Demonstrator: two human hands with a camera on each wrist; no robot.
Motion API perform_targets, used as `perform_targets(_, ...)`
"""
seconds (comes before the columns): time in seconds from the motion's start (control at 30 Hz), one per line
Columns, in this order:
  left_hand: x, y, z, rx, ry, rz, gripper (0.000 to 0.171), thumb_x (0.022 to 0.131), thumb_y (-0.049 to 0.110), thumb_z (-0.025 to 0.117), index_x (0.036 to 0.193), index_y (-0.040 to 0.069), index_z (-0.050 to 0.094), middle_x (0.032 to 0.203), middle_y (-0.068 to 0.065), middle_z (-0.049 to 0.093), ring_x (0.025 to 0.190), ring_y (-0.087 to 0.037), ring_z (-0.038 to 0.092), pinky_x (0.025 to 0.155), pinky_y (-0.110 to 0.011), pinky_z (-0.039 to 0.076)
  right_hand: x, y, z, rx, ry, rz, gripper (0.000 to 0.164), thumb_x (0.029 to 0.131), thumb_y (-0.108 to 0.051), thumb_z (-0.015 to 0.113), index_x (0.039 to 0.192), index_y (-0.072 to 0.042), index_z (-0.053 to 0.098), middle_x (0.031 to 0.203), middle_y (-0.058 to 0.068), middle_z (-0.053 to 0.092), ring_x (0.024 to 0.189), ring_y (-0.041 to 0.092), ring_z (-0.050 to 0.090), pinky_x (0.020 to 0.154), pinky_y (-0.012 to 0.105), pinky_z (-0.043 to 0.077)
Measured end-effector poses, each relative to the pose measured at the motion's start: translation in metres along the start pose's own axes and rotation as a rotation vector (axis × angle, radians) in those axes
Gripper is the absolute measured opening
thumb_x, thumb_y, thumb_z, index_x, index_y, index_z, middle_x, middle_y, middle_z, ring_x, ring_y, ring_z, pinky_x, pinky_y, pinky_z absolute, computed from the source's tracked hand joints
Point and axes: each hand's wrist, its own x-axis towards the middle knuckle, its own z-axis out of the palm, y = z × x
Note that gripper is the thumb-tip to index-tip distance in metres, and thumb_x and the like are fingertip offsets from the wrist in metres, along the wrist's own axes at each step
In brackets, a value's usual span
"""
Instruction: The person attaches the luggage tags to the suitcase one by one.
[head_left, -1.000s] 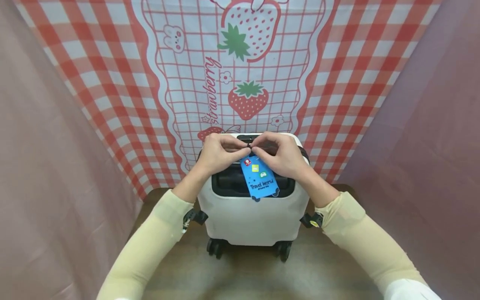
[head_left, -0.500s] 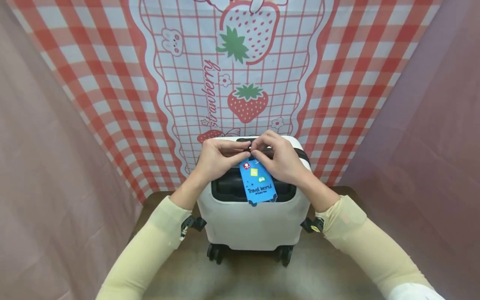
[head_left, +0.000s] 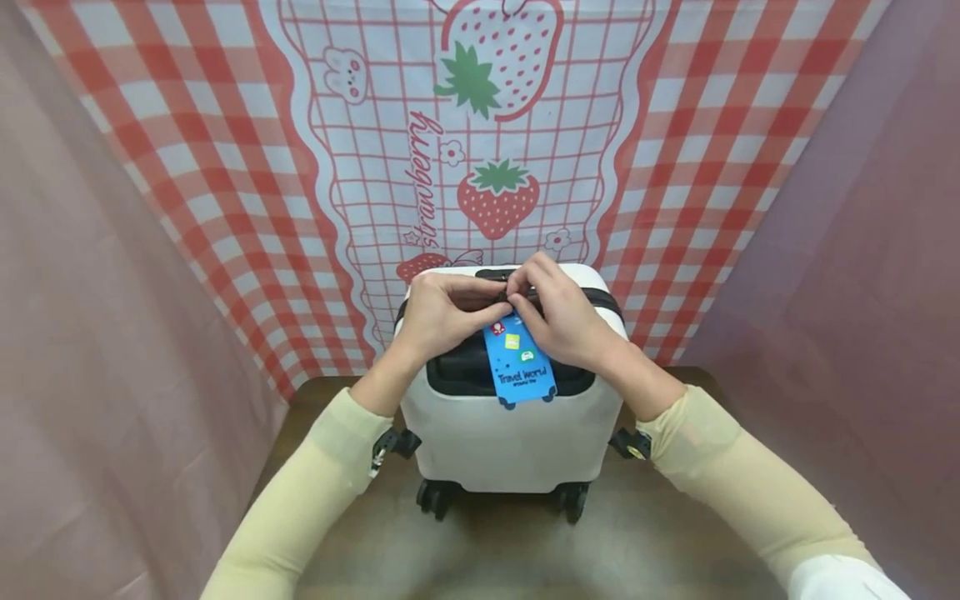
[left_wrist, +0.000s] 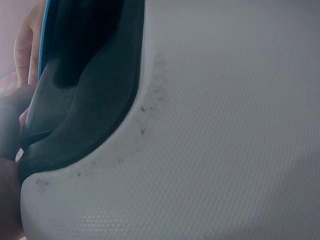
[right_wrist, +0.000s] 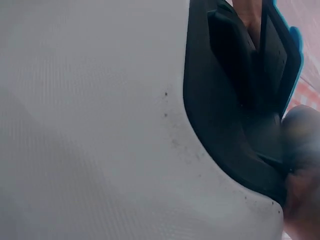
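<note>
A white suitcase (head_left: 517,442) stands upright on its black wheels, with a black carry handle (head_left: 459,367) set in a dark recess on its upper part. A blue luggage tag (head_left: 523,367) printed "Travel World" hangs in front of that handle. Above the tag, my left hand (head_left: 435,315) and right hand (head_left: 564,321) meet fingertip to fingertip, pinching its small dark strap. The fingertips largely hide the strap, so its exact path cannot be told. In the right wrist view the tag's dark back (right_wrist: 275,55) shows beside the recess; the left wrist view catches only its blue edge (left_wrist: 43,42).
The suitcase rests on a brown wooden table (head_left: 450,567). Behind it hangs a red-and-white checked strawberry cloth (head_left: 375,175). Pinkish curtains stand on the left (head_left: 112,358) and right (head_left: 840,333). A black band (head_left: 602,298) runs along the suitcase's top.
Both hands stay at the strap while the fingertips shift slightly. The right hand's fingers have risen a little, and the tag now hangs somewhat straighter.
</note>
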Motion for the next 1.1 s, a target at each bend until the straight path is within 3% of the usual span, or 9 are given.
perform_targets(0.23,0.006,0.000,-0.002,0.023,-0.027,-0.033,0.030,0.087,0.015,0.089,0.114,0.004,0.083,0.110,-0.011,0.083,0.099,-0.022,0.082,0.085,-0.028,0.065,0.011,0.003,-0.011,-0.009,-0.033,-0.082,0.007,0.104,-0.001,0.062,0.110,-0.001,0.058,0.107,0.013,0.058,0.106,0.025,0.062,0.095,0.042,0.059)
perform_targets(0.5,0.010,0.001,-0.003,0.038,-0.035,-0.051,0.030,0.087,0.017,0.089,0.113,0.005,0.083,0.109,-0.010,0.083,0.098,-0.020,0.082,0.086,-0.027,0.065,0.008,0.011,-0.007,0.025,0.077,-0.045,0.011,0.100,-0.006,0.071,0.109,-0.004,0.065,0.103,0.009,0.070,0.096,0.022,0.068,0.092,0.042,0.059)
perform_targets(0.67,0.008,0.000,-0.003,0.034,-0.022,-0.051,0.029,0.087,0.017,0.089,0.113,0.005,0.083,0.109,-0.009,0.083,0.100,-0.020,0.082,0.088,-0.027,0.064,0.006,0.012,-0.006,0.057,0.074,-0.063,0.013,0.096,-0.005,0.074,0.108,-0.005,0.068,0.104,0.008,0.072,0.099,0.021,0.071,0.095,0.044,0.060)
perform_targets(0.87,-0.003,-0.001,-0.002,0.075,-0.031,-0.089,0.028,0.087,0.019,0.090,0.112,0.009,0.083,0.109,-0.006,0.083,0.101,-0.018,0.081,0.091,-0.029,0.064,-0.001,0.010,0.000,0.084,0.045,-0.019,0.011,0.097,-0.006,0.075,0.107,-0.007,0.071,0.103,0.006,0.074,0.098,0.019,0.072,0.096,0.043,0.060)
perform_targets(1.1,-0.001,-0.002,0.001,0.118,-0.054,-0.050,0.025,0.090,0.022,0.087,0.110,0.010,0.082,0.109,-0.005,0.083,0.101,-0.017,0.081,0.092,-0.031,0.064,-0.001,0.011,-0.002,0.087,0.060,0.007,0.014,0.096,-0.004,0.077,0.108,-0.006,0.070,0.102,0.007,0.074,0.096,0.019,0.071,0.095,0.042,0.060)
